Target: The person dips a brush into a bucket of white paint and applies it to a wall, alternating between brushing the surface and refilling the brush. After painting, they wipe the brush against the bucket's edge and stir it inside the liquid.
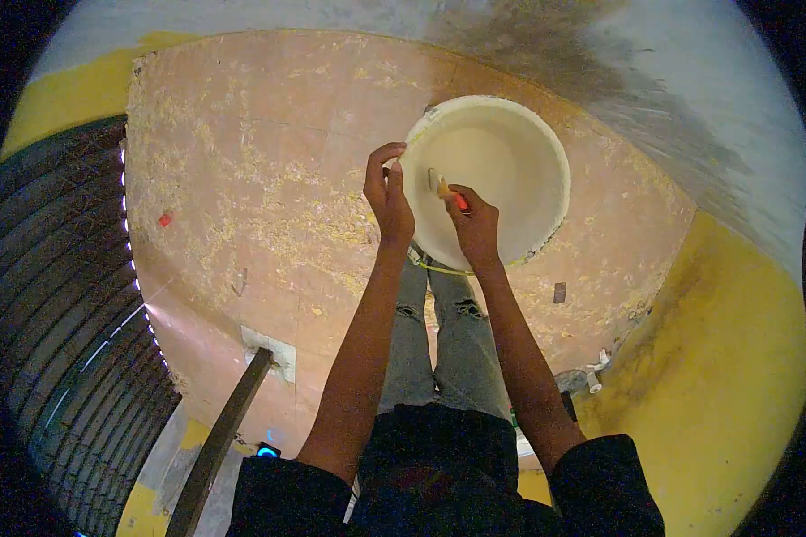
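Observation:
A large round bucket [560,170] with a cream-white rim and pale cream contents stands on the floor in front of my legs. My left hand [389,199] is at its left rim, fingers curled and fingertips right at the edge. Over the bucket's mouth, my right hand [476,219] is closed round a small paintbrush [443,187] with a red handle. The brush's pale, flat head points up and left, above the cream contents. Part of its handle is hidden by my fingers.
The reddish floor [304,170] is spattered with yellowish flakes. A small red piece [166,219] lies at left. A dark post [219,443] rises at lower left, near a slatted shutter [54,286]. A yellow and grey wall [734,358] curves round the right; small items [591,378] lie along its base.

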Demonstrator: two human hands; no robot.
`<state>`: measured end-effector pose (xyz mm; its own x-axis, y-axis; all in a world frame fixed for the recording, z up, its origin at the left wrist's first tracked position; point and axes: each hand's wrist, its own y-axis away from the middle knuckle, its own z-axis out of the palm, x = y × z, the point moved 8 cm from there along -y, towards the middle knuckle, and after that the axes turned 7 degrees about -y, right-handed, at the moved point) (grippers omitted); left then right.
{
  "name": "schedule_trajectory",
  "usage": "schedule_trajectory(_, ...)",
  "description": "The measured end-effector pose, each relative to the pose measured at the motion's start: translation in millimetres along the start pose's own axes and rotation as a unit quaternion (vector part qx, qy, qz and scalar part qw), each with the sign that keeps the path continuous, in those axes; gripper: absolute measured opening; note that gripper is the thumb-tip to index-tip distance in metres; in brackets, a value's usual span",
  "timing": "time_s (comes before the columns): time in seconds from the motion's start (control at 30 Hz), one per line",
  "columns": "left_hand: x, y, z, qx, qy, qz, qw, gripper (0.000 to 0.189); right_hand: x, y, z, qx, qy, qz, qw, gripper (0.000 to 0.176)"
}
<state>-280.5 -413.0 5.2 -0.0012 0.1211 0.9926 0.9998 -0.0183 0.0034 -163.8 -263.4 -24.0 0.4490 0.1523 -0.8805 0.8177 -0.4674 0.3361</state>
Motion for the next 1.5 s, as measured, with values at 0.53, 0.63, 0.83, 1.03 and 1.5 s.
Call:
schedule_trajectory(0.53,67,11,-38,-0.090,0.021,-0.009,0.996,0.024,-94,13,-23,-0.023,-0.018,-0.037,0.999,0.023)
schedule_trajectory(0.63,115,15,-54,-0.107,-0.057,0.029,0.992,0.024,-146,24,-33,-0.031,0.096,-0.132,0.986,0.021)
schedule_trajectory(0.83,225,2,-103,-0.081,-0.193,0.049,0.977,0.022,-287,57,-45,-0.036,0.163,-0.258,0.952,0.024)
schedule_trajectory(1.03,318,-9,-138,-0.005,-0.225,0.101,0.969,0.024,-401,83,-49,-0.051,0.145,-0.339,0.928,0.026)
schedule_trajectory(1.5,345,63,-92,0.131,-0.198,0.077,0.968,0.022,-366,89,-103,-0.193,0.107,-0.357,0.908,0.011)
